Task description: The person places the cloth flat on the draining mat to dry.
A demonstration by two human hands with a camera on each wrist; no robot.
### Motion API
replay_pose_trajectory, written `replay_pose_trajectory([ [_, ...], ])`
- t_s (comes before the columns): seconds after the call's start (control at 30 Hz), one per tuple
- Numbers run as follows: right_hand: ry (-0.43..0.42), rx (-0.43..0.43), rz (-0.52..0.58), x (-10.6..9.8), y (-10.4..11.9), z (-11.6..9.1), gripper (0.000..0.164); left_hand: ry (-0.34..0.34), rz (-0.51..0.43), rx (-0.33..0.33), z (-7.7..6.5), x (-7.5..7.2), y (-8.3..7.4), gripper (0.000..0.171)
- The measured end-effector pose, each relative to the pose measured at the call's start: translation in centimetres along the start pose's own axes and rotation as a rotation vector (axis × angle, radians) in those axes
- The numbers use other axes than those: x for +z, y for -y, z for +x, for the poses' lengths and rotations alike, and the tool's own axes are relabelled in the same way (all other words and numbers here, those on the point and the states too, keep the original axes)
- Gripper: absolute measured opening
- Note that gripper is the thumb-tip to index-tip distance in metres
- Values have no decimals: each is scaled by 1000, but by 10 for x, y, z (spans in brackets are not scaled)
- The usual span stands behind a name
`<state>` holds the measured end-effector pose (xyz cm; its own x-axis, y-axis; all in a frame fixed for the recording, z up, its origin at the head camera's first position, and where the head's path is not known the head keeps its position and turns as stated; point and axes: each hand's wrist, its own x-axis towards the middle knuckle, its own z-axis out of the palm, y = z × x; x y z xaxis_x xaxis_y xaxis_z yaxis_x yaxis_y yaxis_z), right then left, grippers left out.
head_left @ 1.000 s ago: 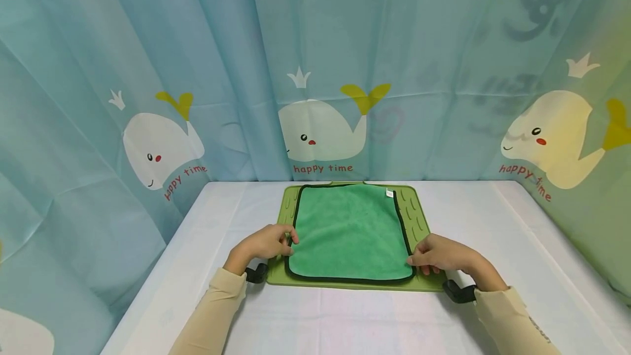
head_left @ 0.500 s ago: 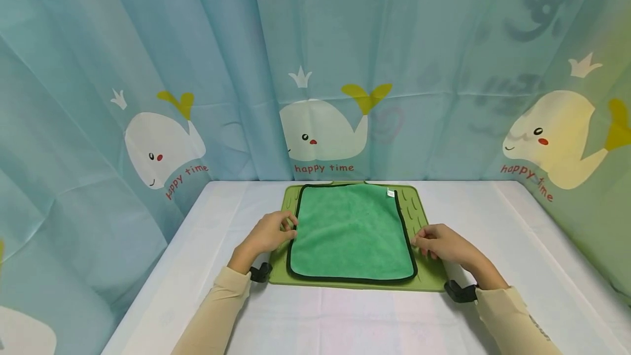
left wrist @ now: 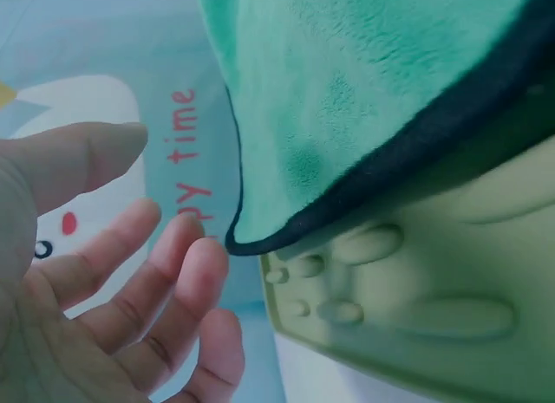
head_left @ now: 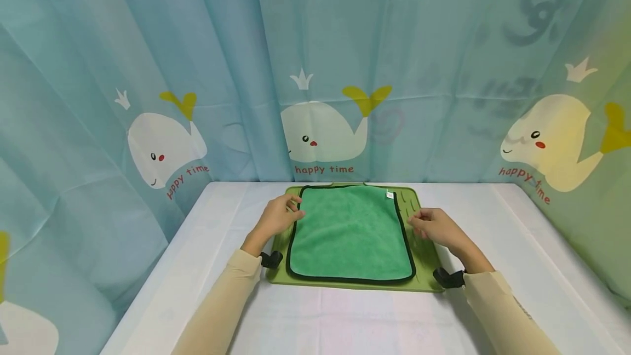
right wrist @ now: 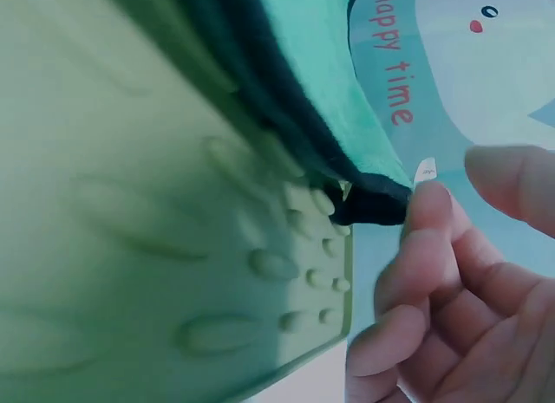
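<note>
A green cloth (head_left: 350,234) with black edging lies spread over a green mat (head_left: 429,262) that has raised oval bumps. My left hand (head_left: 277,217) hovers by the cloth's left edge near the far corner, thumb and fingers apart with nothing between them. In the left wrist view, the fingers (left wrist: 178,303) are loosely bent beside the cloth's corner. At the cloth's right edge, my right hand (head_left: 437,228) is over the mat. The right wrist view has its index fingertip overlapping the cloth's dark far corner, the thumb (right wrist: 512,182) standing away from it.
A white-covered table (head_left: 320,316) carries the mat. Behind and at the sides hangs a blue curtain (head_left: 424,43) with whale prints. A small white label (head_left: 390,195) sticks out at the cloth's far right corner. Dark wrist mounts (head_left: 449,278) sit below the hands.
Both hands have moved away from the body along the cloth's side edges, from near its front corners toward its far corners. The cloth and mat stay in place.
</note>
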<state>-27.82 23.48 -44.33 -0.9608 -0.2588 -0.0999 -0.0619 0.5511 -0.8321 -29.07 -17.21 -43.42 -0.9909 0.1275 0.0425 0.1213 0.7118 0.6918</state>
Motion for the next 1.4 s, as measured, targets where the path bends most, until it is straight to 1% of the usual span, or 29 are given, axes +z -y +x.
replay_pose_trajectory([
  [0.17,-54,31,-13,-4,6,23,37,5,50,-17,18,3,-3,42],
  [0.27,-78,72,-21,-4,8,36,40,8,90,-55,27,5,-1,44],
  [0.37,-83,102,-10,-3,7,46,43,5,123,-107,33,6,3,46],
  [0.43,-87,112,8,-1,5,51,45,3,137,-126,36,8,6,45],
  [0.5,-88,113,25,2,3,55,49,-3,144,-141,39,9,9,38],
  [0.53,-88,113,33,3,2,57,51,-1,148,-144,41,10,10,29],
  [0.6,-91,116,38,7,1,60,55,-20,152,-154,44,12,12,18],
  [0.63,-91,118,39,8,0,61,57,-23,148,-160,46,13,13,18],
  [0.73,-100,118,29,11,-1,67,60,-30,134,-175,53,16,13,39],
  [0.77,-104,115,19,11,-1,69,61,-37,126,-178,55,17,13,40],
  [0.83,-125,109,7,12,-2,74,57,-30,118,-184,59,18,12,49],
  [0.93,-145,95,-30,13,-3,81,51,-54,112,-198,61,18,11,43],
  [1.0,-154,106,-23,15,-3,83,47,-59,112,-205,62,19,10,37],
  [1.07,-151,111,-10,17,-1,84,44,-75,116,-209,61,19,9,24],
  [1.17,-149,114,34,20,2,84,36,-82,122,-214,62,20,7,13],
  [1.23,-151,99,43,21,3,83,29,-92,117,-213,63,20,6,17],
  [1.3,-151,82,48,22,3,83,23,-85,104,-211,63,20,5,20],
  [1.33,-153,76,54,23,3,83,23,-85,96,-208,63,20,4,21],
  [1.4,-158,54,43,23,3,83,29,-90,81,-201,63,19,3,22],
])
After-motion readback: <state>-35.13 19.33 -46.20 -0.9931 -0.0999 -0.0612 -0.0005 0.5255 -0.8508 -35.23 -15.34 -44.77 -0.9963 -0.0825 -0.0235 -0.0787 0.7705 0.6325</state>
